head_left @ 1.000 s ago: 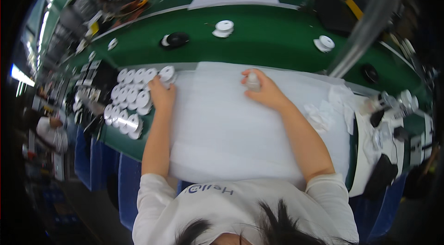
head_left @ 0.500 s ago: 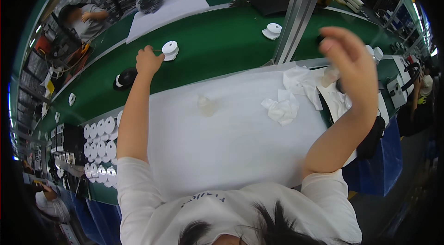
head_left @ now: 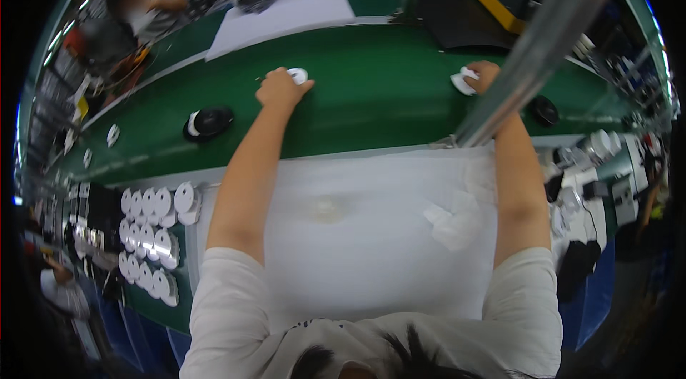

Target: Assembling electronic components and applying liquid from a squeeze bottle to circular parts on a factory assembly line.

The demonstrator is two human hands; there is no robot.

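Note:
On the green belt, my left hand (head_left: 281, 89) is closed round a white round spool-like part (head_left: 297, 76), its top showing between thumb and fingers. Farther right, my right hand (head_left: 486, 76) reaches past the metal post and grips a second white part (head_left: 461, 83), partly hidden under the fingers. A black round part with a white side (head_left: 209, 124) lies on the belt left of my left arm. Another black round part (head_left: 544, 111) rests right of the post, near my right forearm.
A slanted metal post (head_left: 532, 50) stands beside my right arm. Crumpled white paper (head_left: 454, 223) and a blurred translucent item (head_left: 329, 209) lie on the white work surface (head_left: 371, 264). Rows of white round parts (head_left: 148, 236) stand at left. A person (head_left: 153, 11) sits across the belt.
My left hand has gone from beside the white part to holding it. My right hand has swung forward and down from mid-air to the other white part. The view has shifted.

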